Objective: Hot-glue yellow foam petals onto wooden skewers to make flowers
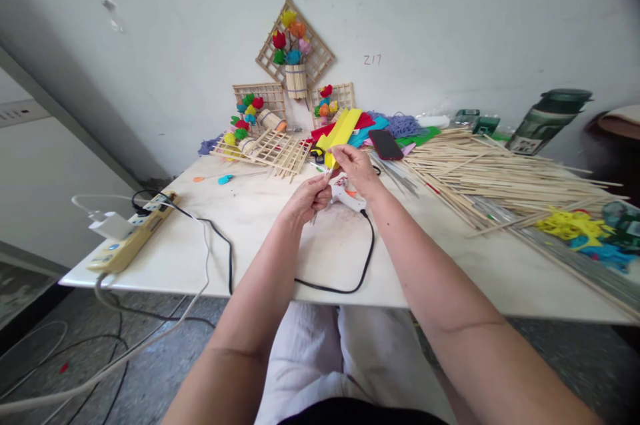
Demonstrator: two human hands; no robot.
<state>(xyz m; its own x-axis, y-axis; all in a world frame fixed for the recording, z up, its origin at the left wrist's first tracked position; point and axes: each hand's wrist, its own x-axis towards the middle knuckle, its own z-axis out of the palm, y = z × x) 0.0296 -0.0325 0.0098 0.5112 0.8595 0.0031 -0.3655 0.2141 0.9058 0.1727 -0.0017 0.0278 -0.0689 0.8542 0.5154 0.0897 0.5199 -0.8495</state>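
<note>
My left hand (309, 198) is closed around a thin stem, whose lower end shows beneath the fingers. My right hand (356, 168) meets it at the stem's top, thumb and fingertips pinched on a small piece of yellow crepe paper (330, 160). Just behind it, folded yellow crepe paper (345, 128) lies on the table, so the border between the two is hard to make out. Below the right hand rests a white glue gun (350, 198), partly hidden, its black cord curving toward the table's front edge. Black-handled scissors (317, 155) lie just beyond the hands.
Lattice panels with paper flowers (295, 45) lean on the wall. A power strip (133, 235) with plugs sits at left, cords trailing. On the right are a phone (385, 145), a pile of wooden sticks (490, 171), a dark bottle (547, 121) and yellow scraps (575, 226).
</note>
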